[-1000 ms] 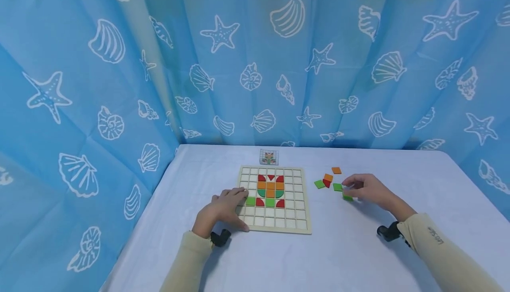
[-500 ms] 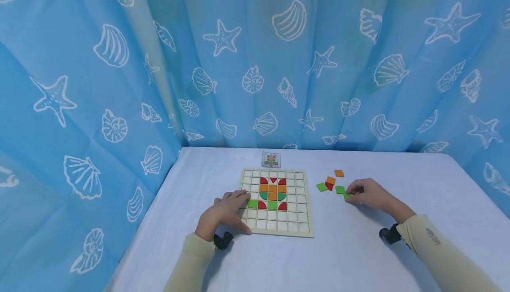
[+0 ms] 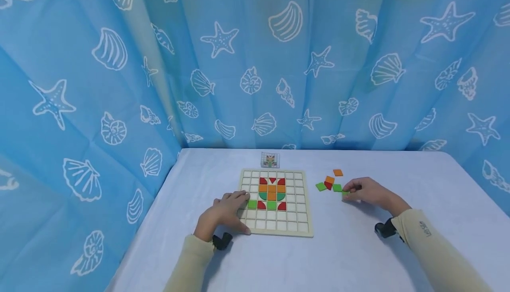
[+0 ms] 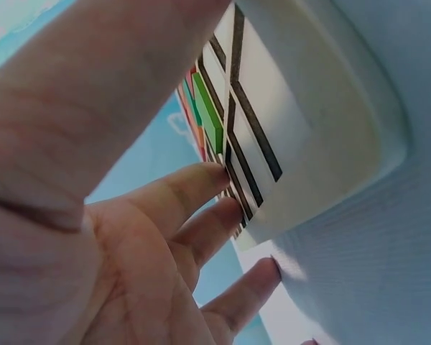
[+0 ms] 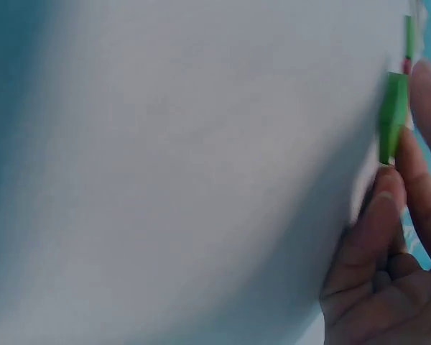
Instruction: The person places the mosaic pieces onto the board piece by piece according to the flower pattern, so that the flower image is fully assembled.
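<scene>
A wooden grid board (image 3: 292, 234) lies on the table with red, orange and green tiles set in its cells. My left hand (image 3: 225, 212) rests over its left edge, fingers spread and thumb at the near left corner. In the left wrist view, fingertips of my left hand (image 4: 226, 176) touch the board (image 4: 345, 129) near a raised green tile (image 4: 208, 111). To the right, my right hand (image 3: 366, 191) pinches a green square tile (image 3: 345, 192) between thumb and fingers, low over the table. Most of that tile is hidden by the fingers.
Loose tiles lie left of my right hand: green squares (image 3: 321, 186) (image 3: 337, 188), orange squares (image 3: 329, 179) (image 3: 338, 173) and a red piece (image 3: 328, 185). Behind the board stands a small pattern card (image 3: 270, 160). A blue shell-print curtain (image 3: 247, 61) hangs behind the white table (image 3: 287, 261).
My right hand's fingers have closed on the green tile and shifted slightly left, covering more of it. The left hand stays in place on the board.
</scene>
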### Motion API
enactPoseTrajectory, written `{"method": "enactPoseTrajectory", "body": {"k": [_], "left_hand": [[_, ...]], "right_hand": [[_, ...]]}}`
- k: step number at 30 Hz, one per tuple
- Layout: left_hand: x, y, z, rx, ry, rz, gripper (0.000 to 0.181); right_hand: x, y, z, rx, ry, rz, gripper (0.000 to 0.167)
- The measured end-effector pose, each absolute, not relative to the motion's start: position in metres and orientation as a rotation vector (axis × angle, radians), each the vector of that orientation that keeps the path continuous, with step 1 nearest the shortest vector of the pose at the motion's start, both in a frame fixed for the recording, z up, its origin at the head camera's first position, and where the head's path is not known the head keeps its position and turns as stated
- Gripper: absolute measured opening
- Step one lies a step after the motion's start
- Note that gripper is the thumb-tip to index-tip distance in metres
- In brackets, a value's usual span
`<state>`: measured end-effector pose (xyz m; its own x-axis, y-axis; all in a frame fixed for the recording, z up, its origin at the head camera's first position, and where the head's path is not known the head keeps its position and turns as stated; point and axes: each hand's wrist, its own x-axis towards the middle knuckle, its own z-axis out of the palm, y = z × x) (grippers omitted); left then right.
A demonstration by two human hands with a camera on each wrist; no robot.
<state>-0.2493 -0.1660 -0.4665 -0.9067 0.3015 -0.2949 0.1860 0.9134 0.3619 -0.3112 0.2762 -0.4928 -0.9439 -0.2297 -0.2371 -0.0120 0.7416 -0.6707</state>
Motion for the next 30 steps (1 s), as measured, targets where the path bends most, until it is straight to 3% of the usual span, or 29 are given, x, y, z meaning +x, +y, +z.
{"method": "enactPoseTrajectory", "body": {"k": [22,30], "left_hand": [[-0.257,-0.172,-0.468,0.370,2.736,0.433,0.100],[-0.257,-0.169,-0.475,0.354,2.730,0.437,0.102]], "right_hand": [[-0.310,0.260,-0.496,-0.274,2.797,-0.917,0.030],[-0.301,0.253,-0.479,-0.366,2.836,-0.774,0.017]]}}
